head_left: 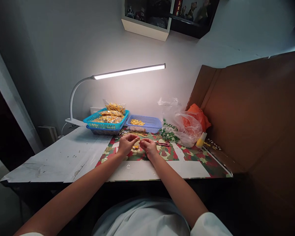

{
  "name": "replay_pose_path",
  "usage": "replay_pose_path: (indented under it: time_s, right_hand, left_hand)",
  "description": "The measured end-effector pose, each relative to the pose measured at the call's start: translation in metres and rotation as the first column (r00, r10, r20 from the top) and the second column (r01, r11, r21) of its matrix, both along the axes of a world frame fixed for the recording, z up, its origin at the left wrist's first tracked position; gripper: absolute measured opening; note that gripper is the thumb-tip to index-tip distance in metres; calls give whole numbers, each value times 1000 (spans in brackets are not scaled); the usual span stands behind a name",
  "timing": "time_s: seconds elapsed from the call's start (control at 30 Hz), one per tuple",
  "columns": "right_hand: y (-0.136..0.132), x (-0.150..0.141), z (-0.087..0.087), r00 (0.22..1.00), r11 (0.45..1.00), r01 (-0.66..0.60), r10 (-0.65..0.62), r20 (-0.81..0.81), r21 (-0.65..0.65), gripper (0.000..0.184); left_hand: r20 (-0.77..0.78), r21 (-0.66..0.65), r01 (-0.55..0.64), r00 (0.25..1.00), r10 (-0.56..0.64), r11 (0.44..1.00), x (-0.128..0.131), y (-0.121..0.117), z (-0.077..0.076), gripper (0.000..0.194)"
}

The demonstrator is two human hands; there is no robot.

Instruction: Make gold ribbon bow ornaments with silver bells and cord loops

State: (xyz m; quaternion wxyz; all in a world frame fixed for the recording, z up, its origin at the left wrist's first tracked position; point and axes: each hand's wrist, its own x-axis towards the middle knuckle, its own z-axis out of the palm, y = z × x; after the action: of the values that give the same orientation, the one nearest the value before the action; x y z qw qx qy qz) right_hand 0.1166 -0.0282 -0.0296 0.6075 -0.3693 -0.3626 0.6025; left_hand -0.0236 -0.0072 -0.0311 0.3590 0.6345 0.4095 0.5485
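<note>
My left hand (pixel 126 143) and my right hand (pixel 149 147) meet over the patterned red and green mat (pixel 206 164) in the middle of the table. Both are pinched together around a thin stick-like piece (pixel 139 140) held between them. A small yellow piece (pixel 135 147) lies on the mat just under my hands. Red-handled pliers (pixel 163 144) rest to the right of my right hand. Thin yellow sticks (pixel 137 134) lie just beyond my hands.
A turquoise basket (pixel 105 125) of bagged yellow parts and a blue basket (pixel 149 125) with loose yellow pieces stand at the back. A desk lamp (pixel 129 71) arches over them. Plastic bags (pixel 186 126), a yellow-white spool (pixel 201 140) and a cardboard wall (pixel 248 111) fill the right side.
</note>
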Motion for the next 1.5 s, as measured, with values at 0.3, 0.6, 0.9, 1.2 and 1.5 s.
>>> replay_pose_path:
  time_s: [0.3, 0.6, 0.9, 1.2, 1.5]
  right_hand:
    - [2, 1, 0, 999, 999, -8, 10, 39, -48, 32]
    - [2, 3, 1, 998, 1000, -25, 26, 59, -9, 31]
    - [0, 7, 2, 996, 999, -19, 15, 88, 46, 31]
    - [3, 7, 0, 994, 997, -28, 19, 112, 73, 31]
    - [3, 8, -2, 985, 992, -44, 24, 168, 116, 26]
  left_hand:
    - [33, -30, 80, 996, -79, 996, 2, 6, -3, 28]
    - [-2, -18, 146, 989, -146, 989, -1, 5, 0, 29]
    - [-138, 58, 141, 982, -132, 988, -3, 5, -1, 29]
    - [-296, 168, 78, 955, -25, 983, -5, 0, -1, 28]
    - [-324, 262, 75, 946, 15, 962, -6, 4, -4, 28]
